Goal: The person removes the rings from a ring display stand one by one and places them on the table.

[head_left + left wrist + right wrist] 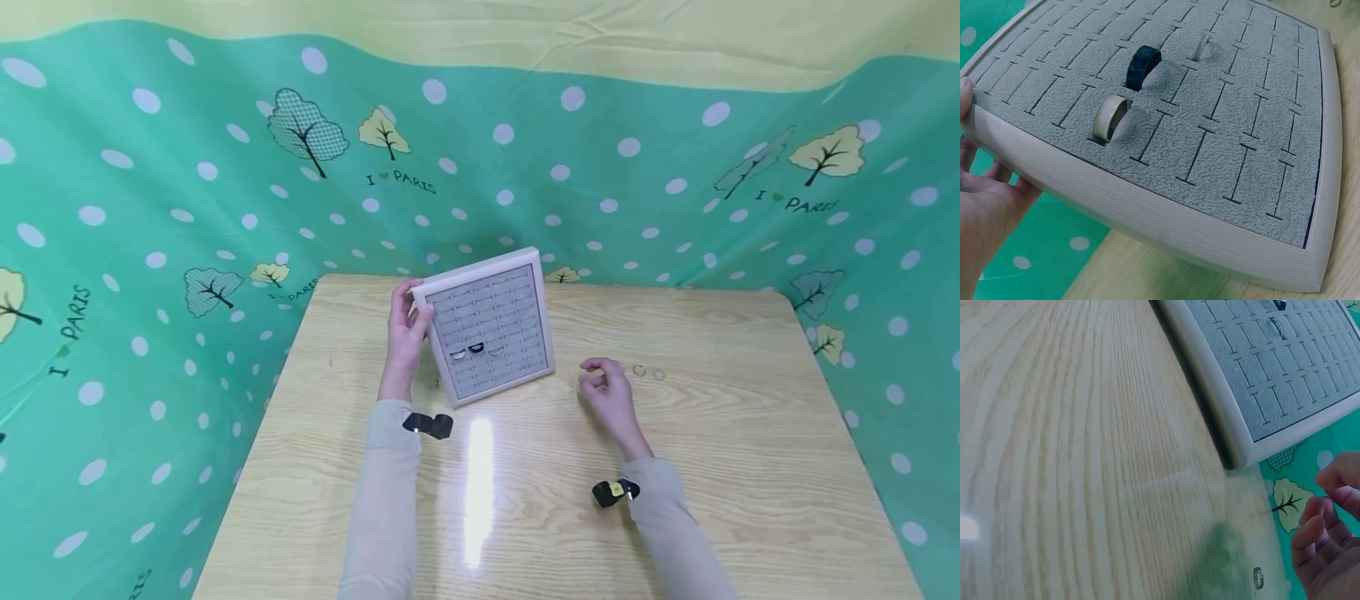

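My left hand (405,333) grips the upper left edge of a ring display tray (427,292), thumb in front and fingers behind. The tray has a pale wooden frame and slotted grey lining, and it is tilted up. Its slots hold a silver-coloured ring (1105,119), a dark wide band ring (1141,64) and a thin textured ring (1201,45). To the right of the tray, above the table, my right hand (609,396) has bent fingers, with thumb and index close together. Whether something tiny is between them cannot be made out.
Two loose rings lie on the wooden table (712,467) just right of my right hand: a brownish one (639,371) and a pale one (658,375). A green dotted cloth (502,196) hangs behind and at both sides. Wrist cameras are strapped over both sleeves.
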{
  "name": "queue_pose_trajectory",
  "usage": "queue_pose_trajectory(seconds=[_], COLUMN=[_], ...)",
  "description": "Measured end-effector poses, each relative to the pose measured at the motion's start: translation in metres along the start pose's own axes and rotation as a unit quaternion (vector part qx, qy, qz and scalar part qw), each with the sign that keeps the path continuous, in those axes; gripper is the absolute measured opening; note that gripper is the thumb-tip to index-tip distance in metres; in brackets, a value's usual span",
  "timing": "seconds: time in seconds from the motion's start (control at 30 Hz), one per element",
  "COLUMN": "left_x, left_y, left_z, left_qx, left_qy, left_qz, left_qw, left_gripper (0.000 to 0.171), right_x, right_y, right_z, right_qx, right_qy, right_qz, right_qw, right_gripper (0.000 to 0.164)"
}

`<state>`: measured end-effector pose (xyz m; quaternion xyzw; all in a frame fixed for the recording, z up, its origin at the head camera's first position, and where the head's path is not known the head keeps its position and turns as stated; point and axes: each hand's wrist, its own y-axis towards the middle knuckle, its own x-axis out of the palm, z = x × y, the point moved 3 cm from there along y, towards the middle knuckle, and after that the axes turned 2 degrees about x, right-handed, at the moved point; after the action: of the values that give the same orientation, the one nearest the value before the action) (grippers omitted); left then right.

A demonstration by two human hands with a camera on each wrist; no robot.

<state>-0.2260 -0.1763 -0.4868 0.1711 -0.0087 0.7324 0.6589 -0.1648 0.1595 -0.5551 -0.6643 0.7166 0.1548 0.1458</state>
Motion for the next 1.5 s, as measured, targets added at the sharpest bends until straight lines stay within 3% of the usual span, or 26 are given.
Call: queue_pose_trajectory(seconds=[0.3, 0.53, 1.03, 1.5], left_x=[-0.001, 0.002, -0.001, 0.0], left_y=[0.0, 0.001, 0.0, 0.001], left_z=[0.0, 0.0, 0.002, 0.001], left_qx=[0.007, -0.007, -0.005, -0.013], left_qy=[-0.002, -0.014, -0.01, -0.005], left_qz=[-0.004, -0.009, 0.001, 0.003], left_qw=[1.0, 0.9998, 0.9999, 0.9999], left_gripper=[0.044, 0.048, 0.045, 0.046], right_x=[0.021, 0.044, 0.074, 0.093], right_y=[0.005, 0.009, 0.015, 0.015], right_z=[-0.011, -0.027, -0.062, -0.068], right_qx=[-0.021, -0.026, -0.087, -0.101], right_qy=[0.007, 0.022, 0.03, 0.041], right_qz=[-0.012, -0.035, -0.071, -0.068], right_qw=[1.0, 0.999, 0.993, 0.992], right_gripper=[0.023, 0.027, 0.03, 0.031])
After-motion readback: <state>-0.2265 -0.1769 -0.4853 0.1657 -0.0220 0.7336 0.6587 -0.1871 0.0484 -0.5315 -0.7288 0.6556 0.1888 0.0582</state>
